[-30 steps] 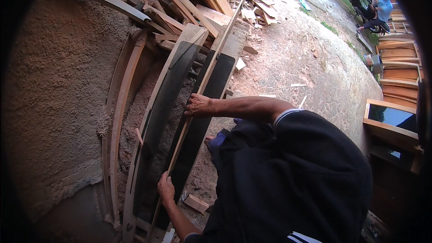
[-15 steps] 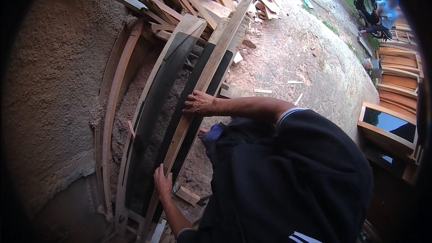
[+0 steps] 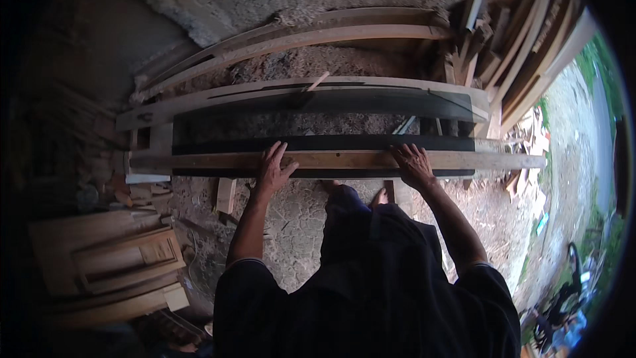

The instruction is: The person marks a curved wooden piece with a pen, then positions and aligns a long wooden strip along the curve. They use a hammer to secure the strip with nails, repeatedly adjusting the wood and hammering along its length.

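A long narrow wooden plank point(image 3: 338, 160) lies crosswise in front of me, over a wooden frame with black strips point(image 3: 371, 144) along it. My left hand point(image 3: 270, 171) grips the plank left of its middle, fingers over the top and thumb spread to the right. Farther right, my right hand point(image 3: 414, 162) is closed over the same plank, its fingers bent across the far edge. Beyond the plank runs a pale curved board with a dark panel point(image 3: 331, 101). Parts of the frame beneath the plank are hidden by it.
Long timbers point(image 3: 331, 34) lean along the rough wall at the far side. Stacked boards point(image 3: 530, 46) stand far right, with wood scraps point(image 3: 530, 139) below. Wooden panels point(image 3: 126, 252) lie near left. A person point(image 3: 570, 331) is by a motorbike, lower right.
My view has turned, so the plank now runs left to right instead of slanting upward. Both hands remain on the plank; my body is now squarely facing it.
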`<state>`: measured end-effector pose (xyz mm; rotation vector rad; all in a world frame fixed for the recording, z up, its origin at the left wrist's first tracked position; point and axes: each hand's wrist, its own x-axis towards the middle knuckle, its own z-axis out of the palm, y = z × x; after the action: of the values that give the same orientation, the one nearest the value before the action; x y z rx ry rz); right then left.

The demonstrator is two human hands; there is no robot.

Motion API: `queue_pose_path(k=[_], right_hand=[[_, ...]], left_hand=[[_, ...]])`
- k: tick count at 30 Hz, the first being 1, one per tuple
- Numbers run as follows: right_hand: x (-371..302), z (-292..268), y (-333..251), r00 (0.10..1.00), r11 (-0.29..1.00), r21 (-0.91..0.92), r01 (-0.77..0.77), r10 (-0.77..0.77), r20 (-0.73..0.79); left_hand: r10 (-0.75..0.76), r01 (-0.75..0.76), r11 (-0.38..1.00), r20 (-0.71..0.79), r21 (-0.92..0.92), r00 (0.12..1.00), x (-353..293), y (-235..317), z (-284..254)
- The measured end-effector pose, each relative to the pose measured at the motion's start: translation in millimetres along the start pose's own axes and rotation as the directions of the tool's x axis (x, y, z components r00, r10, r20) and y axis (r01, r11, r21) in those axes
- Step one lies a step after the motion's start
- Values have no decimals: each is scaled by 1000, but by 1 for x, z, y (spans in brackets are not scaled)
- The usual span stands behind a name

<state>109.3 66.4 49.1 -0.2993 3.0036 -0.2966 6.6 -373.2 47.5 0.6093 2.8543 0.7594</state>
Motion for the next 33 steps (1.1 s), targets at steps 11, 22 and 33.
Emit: queue_pose_path(k=[11,22,33], right_hand=[[14,-12,-1,976,990,8,142,-141,163],[21,-13,-2,953,974,-16,227,-219,210],[19,-17,-6,957,981,-6,195,-189,221]], left_hand=[[-894,747,337,-444,-573,63,-8,-58,48],[-966,726,178,-257,-664,2,13,-66,19],[-939,578,288,-343,-764,14,10,-62,21]])
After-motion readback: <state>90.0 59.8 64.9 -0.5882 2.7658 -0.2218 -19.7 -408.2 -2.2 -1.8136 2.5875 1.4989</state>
